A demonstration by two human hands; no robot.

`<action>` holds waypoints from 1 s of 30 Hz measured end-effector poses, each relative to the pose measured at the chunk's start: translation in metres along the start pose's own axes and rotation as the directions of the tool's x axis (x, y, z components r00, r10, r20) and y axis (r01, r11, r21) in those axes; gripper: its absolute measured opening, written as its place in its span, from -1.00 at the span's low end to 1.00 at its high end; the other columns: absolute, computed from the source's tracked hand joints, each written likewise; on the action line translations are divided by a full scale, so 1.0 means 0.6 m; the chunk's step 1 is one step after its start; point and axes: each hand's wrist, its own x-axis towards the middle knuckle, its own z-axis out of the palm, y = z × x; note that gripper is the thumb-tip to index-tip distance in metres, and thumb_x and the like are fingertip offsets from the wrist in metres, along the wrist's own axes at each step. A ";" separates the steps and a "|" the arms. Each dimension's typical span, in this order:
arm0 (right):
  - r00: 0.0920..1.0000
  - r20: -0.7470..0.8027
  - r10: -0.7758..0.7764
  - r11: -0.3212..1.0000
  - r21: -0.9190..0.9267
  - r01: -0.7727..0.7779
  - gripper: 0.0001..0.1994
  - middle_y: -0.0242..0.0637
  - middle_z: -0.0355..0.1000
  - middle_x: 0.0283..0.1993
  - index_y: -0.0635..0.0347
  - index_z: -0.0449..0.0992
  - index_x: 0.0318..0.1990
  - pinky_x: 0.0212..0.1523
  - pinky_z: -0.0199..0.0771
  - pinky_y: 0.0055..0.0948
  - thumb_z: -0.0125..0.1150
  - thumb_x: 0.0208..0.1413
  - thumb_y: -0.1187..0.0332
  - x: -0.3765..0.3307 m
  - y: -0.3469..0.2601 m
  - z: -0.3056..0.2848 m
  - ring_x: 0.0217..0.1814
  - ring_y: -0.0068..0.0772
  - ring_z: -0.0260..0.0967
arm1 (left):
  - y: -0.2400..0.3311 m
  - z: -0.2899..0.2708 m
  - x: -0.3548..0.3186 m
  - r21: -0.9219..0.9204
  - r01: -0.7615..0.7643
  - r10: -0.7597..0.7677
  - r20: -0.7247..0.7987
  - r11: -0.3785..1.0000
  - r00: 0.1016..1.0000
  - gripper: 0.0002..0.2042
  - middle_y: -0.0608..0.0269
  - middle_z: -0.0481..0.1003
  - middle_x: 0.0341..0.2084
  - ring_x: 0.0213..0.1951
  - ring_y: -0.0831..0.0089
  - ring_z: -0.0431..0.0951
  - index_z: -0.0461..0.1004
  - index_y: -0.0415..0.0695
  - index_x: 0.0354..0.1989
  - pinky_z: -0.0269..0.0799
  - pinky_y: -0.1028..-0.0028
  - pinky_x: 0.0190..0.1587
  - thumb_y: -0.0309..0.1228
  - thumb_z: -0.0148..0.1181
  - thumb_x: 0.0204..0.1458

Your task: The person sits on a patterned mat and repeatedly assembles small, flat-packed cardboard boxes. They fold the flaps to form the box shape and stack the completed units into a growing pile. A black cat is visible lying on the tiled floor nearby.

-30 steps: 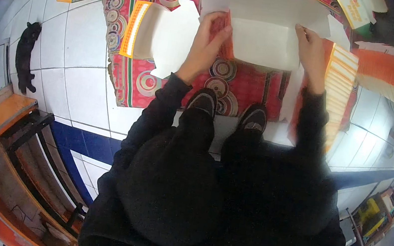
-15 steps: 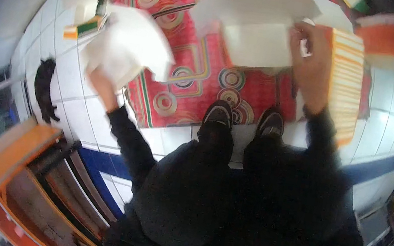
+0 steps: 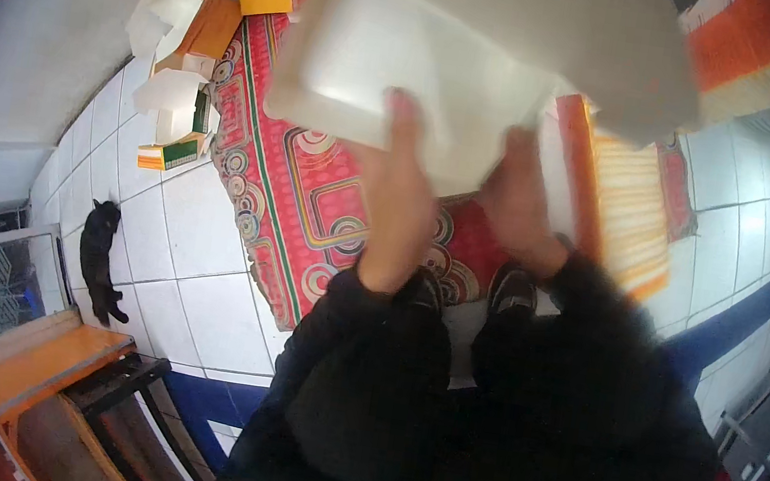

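An open cardboard box [image 3: 362,50] with a white inside is raised in front of me, blurred by motion, its broad white flap stretching to the upper right. My left hand [image 3: 394,207] is closed on its near wall, thumb over the edge. My right hand [image 3: 523,206], smeared and with bent fingers, is at the box's near right edge; its grip is partly hidden. Just right of that hand stands a stack of nested boxes [image 3: 630,211] with orange and white striped edges.
A red patterned rug [image 3: 289,188] lies on white floor tiles. Several opened boxes lie at the upper left, including a small green and orange one [image 3: 171,151]. A black cat [image 3: 98,254] is stretched out on the tiles, near an orange-topped bench [image 3: 43,365].
My left hand has come from the far left to the middle, and the white box it held there is gone from that spot. My right hand has moved left and nearer. The view has shifted.
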 end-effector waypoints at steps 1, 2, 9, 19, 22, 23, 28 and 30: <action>0.996 -0.086 -0.017 1.000 0.022 0.019 -0.41 -0.16 0.14 0.36 0.20 -0.06 0.47 0.35 0.19 -0.30 -0.17 0.43 0.13 0.005 -0.013 -0.018 0.35 -0.34 0.18 | 0.011 0.011 -0.001 0.171 -0.070 0.071 0.001 0.983 0.997 -0.56 0.02 0.45 0.03 0.10 0.14 0.44 0.31 -0.36 0.20 0.32 0.23 0.17 -0.34 0.15 0.25; 0.986 -0.163 -0.024 0.998 0.052 0.033 -0.44 -0.17 0.17 0.34 0.21 -0.05 0.46 0.36 0.18 -0.31 -0.21 0.43 0.16 0.011 -0.019 -0.032 0.35 -0.34 0.19 | 0.021 0.017 -0.008 0.004 0.015 -0.015 0.092 1.000 0.996 -0.57 0.04 0.45 0.02 0.09 0.19 0.43 0.32 -0.35 0.19 0.31 0.26 0.17 -0.33 0.15 0.26; 0.957 -0.241 0.164 0.974 0.196 -0.117 -0.52 -0.14 0.33 0.22 0.24 0.19 0.37 0.35 0.16 -0.35 -0.22 0.34 0.28 0.071 -0.015 -0.164 0.32 -0.28 0.23 | -0.134 0.060 -0.102 -0.533 0.399 -0.391 0.134 0.746 0.911 -0.61 0.21 0.37 -0.07 -0.03 0.43 0.37 0.32 -0.21 0.13 0.30 0.36 0.09 -0.15 0.00 0.34; 0.994 0.109 0.009 0.909 -0.416 0.037 -0.61 0.08 0.30 0.26 0.24 0.26 0.27 0.30 0.22 -0.24 -0.23 0.38 0.30 0.102 0.096 -0.115 0.33 0.03 0.26 | -0.188 0.086 -0.111 -0.489 0.452 -0.435 0.157 0.746 0.887 -0.54 0.04 0.31 0.19 0.21 0.32 0.33 0.09 -0.16 0.38 0.30 0.32 0.22 -0.30 -0.15 0.35; 0.994 0.106 -0.033 0.894 -0.442 0.077 -0.64 0.13 0.32 0.21 0.27 0.29 0.22 0.24 0.28 -0.21 -0.21 0.37 0.33 0.101 0.095 -0.119 0.29 0.12 0.27 | -0.151 0.082 -0.108 -0.607 0.547 -0.544 0.215 0.577 0.811 -0.53 0.02 0.29 0.21 0.23 0.30 0.32 0.08 -0.20 0.38 0.24 0.34 0.27 -0.31 -0.18 0.34; 0.996 0.088 -0.026 0.926 -0.372 0.057 -0.65 0.14 0.34 0.17 0.30 0.30 0.20 0.22 0.29 -0.20 -0.20 0.36 0.34 0.104 0.090 -0.119 0.27 0.13 0.28 | -0.143 0.076 -0.107 -0.598 0.558 -0.550 0.223 0.575 0.805 -0.53 0.03 0.29 0.22 0.24 0.29 0.32 0.09 -0.20 0.38 0.24 0.35 0.27 -0.31 -0.18 0.34; 0.996 0.071 -0.059 0.916 -0.392 0.082 -0.65 0.15 0.42 0.09 0.30 0.34 0.18 0.17 0.33 -0.15 -0.15 0.35 0.33 0.097 0.096 -0.104 0.19 0.13 0.36 | -0.176 0.085 -0.112 -0.574 0.463 -0.442 0.188 0.675 0.877 -0.51 0.06 0.26 0.24 0.22 0.29 0.33 0.09 -0.22 0.38 0.27 0.37 0.24 -0.31 -0.17 0.32; 0.998 0.070 -0.003 0.909 -0.416 0.032 -0.64 0.14 0.43 0.11 0.27 0.35 0.19 0.17 0.35 -0.16 -0.12 0.35 0.29 0.102 0.085 -0.112 0.18 0.11 0.40 | -0.176 0.089 -0.113 -0.565 0.477 -0.440 0.212 0.673 0.872 -0.50 0.07 0.27 0.24 0.21 0.30 0.34 0.08 -0.22 0.40 0.29 0.37 0.21 -0.33 -0.17 0.31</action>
